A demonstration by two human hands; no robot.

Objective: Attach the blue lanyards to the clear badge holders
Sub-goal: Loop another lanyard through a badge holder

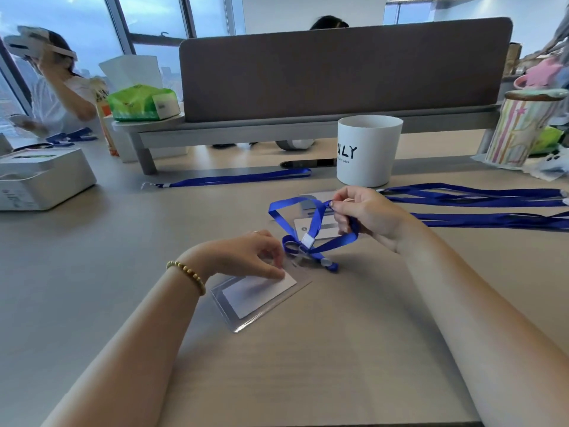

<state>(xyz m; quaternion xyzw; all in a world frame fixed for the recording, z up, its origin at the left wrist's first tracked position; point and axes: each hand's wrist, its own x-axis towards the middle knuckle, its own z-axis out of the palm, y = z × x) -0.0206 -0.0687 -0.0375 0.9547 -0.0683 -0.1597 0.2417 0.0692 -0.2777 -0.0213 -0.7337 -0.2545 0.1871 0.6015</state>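
Pale wood-grain worktop (308, 365) fills the lower frame, with a grey divider screen (338, 69) across the top. A white cup (368, 149) stands right of centre, and loose blue lanyards (480, 204) lie flat at the right edge, another (234, 178) stretched out left of the cup. At centre lies a clear badge holder (261, 297), a glossy transparent sleeve with a white card inside, tilted on the worktop. The left hand (246, 257) presses its top edge, fingers (277, 274) bent down on the plastic. A blue lanyard (311, 223), a flat ribbon looped and crossed above a white clasp, rises from the holder's top. The right hand (369, 214) pinches that ribbon in narrow fingers (335, 204).
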